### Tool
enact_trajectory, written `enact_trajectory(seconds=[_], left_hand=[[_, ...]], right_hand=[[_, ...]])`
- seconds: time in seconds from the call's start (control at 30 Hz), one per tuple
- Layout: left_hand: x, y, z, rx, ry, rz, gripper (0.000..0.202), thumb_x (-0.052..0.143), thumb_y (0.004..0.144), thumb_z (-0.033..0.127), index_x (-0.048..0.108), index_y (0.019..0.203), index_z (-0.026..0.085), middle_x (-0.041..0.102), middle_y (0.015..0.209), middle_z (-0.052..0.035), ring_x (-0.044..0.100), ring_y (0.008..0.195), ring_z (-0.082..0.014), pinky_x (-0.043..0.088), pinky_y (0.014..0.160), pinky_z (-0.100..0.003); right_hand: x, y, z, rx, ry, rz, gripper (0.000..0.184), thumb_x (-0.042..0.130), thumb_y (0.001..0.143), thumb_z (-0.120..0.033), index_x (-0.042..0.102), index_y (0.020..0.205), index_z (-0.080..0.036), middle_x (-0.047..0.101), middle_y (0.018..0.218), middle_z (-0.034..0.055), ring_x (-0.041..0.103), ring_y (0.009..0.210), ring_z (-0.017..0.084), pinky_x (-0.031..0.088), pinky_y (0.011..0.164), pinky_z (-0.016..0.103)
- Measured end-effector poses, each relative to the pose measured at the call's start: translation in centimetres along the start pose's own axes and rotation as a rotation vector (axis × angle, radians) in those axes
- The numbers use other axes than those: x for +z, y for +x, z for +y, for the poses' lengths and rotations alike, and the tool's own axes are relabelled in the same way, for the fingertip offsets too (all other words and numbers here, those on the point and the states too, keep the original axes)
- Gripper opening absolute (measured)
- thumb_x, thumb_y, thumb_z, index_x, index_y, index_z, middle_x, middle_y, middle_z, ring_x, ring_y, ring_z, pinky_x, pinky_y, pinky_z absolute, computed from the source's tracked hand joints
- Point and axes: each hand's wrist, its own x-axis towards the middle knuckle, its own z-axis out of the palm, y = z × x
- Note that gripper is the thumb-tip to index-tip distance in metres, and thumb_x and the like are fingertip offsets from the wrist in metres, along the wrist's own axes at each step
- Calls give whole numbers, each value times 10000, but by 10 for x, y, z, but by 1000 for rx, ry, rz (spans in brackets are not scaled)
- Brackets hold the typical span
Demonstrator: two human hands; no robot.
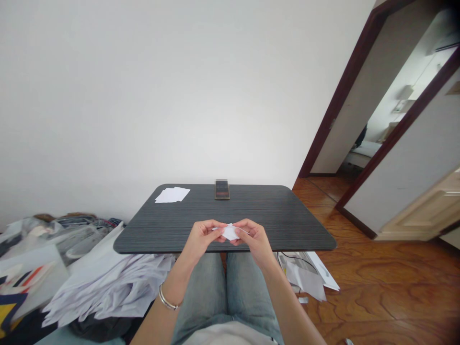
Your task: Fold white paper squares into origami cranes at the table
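A small folded piece of white paper (230,232) is pinched between both of my hands just above the near edge of the dark grey table (287,215). My left hand (201,236) grips its left end with fingers curled. My right hand (253,235) grips the right end the same way. A thin bracelet sits on my left wrist. Below the hands my legs in light jeans show.
A few white paper sheets (172,194) lie at the table's far left corner. A small dark phone-like object (222,189) stands at the far middle edge. Heaps of paper and clutter (108,282) crowd the floor on the left, more sheets (309,275) on the right. An open doorway stands at right.
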Motion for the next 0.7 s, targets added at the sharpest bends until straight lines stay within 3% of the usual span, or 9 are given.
enact_trajectory(seconds=[0.3,0.7], left_hand=[[-9,-3,6,-52,40,-93,234,684,683,287,699,843,116,717,748,-69,658,639,-146,535,631,-249],[-11,-4,8,99,304,-89,156,601,744,240,693,801,128,710,731,-61,665,650,-166,537,654,-274]], right_hand=[[-5,-2,0,-20,-55,-74,263,702,677,-385,628,796,-162,703,676,23,654,556,150,557,549,279],[-9,0,1,-5,-71,-104,267,713,657,-397,611,716,-157,678,591,5,647,515,143,548,530,265]])
